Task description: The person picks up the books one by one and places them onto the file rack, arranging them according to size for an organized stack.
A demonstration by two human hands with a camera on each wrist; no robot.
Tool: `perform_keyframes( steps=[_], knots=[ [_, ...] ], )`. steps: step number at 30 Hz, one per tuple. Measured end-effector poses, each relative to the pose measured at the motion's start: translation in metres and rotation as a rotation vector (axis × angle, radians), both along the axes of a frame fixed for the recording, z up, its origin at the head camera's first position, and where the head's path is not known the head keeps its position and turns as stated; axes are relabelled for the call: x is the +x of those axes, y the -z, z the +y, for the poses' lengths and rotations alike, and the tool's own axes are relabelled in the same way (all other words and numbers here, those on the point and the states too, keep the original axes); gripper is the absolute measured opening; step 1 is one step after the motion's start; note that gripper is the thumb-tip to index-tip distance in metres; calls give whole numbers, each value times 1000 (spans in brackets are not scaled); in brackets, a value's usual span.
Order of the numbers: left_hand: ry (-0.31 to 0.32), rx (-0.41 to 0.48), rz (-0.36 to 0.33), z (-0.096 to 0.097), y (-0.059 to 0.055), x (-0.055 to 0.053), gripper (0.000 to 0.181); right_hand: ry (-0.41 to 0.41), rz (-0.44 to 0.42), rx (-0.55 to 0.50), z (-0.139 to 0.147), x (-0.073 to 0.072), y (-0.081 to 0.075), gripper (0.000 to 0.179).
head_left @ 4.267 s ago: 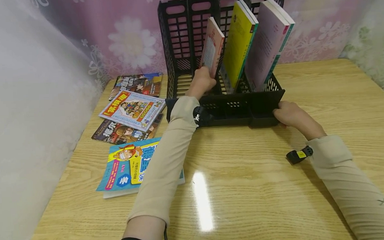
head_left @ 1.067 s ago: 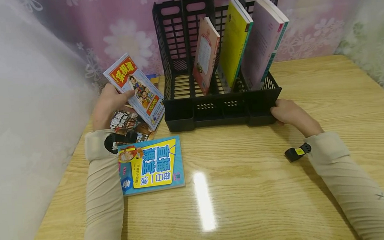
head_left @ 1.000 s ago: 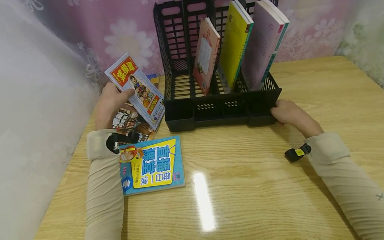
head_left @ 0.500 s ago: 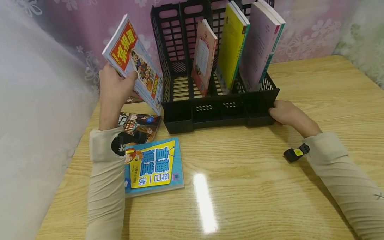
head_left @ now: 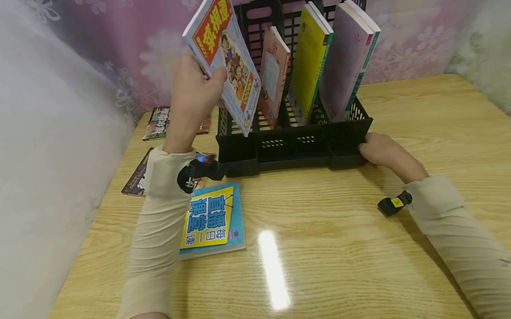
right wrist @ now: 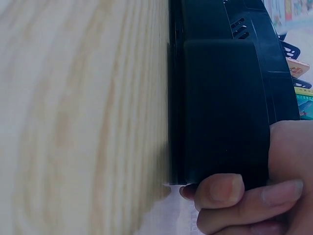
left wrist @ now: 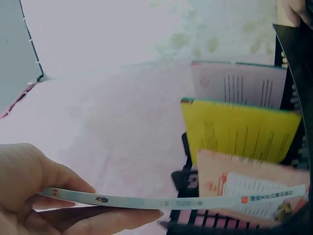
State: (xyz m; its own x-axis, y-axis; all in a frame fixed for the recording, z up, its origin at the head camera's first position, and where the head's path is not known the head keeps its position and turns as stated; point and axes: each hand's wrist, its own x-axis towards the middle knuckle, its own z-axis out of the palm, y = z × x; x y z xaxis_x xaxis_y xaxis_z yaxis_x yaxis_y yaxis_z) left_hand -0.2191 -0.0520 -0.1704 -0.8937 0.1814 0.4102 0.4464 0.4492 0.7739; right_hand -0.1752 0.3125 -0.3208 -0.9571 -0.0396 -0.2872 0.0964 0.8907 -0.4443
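A thin light-blue book [head_left: 235,68] with a red title block is pinched in my left hand [head_left: 194,93], thumb on its cover. It is tilted over the left compartments of the black book rack [head_left: 293,151], partly covering them. In the left wrist view its narrow spine [left wrist: 142,201] points toward the rack, with the hand [left wrist: 34,186] at the near end. My right hand [head_left: 388,157] grips the rack's front right corner; the right wrist view shows curled fingers [right wrist: 225,191] against the black wall [right wrist: 222,107]. A pink book [head_left: 273,76] stands in the rack beside the light-blue one.
A yellow book [head_left: 310,63] and a thick purple book [head_left: 347,57] stand further right in the rack. On the wooden table [head_left: 318,251], a blue book [head_left: 215,222] and dark-covered comics [head_left: 156,124] lie at the left, partly behind my left arm. A flowered curtain [head_left: 408,46] hangs behind.
My left hand released the pink book in the rack, picked the light-blue book off the left pile, then lifted it and carried it right over the rack. The right hand stayed at the corner.
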Motion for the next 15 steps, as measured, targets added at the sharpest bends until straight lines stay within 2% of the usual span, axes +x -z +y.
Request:
perform_keyframes(
  steps=[4,11,15],
  knots=[
    [8,13,-13,22,2,-10,45,-6,-8,-6,-1,0,1,28],
    [-22,-87,-13,54,7,-30,47,6,2,2,2,0,0,30],
    [7,-66,6,67,12,-39,50,2,-4,1,2,0,1,29]
  ],
)
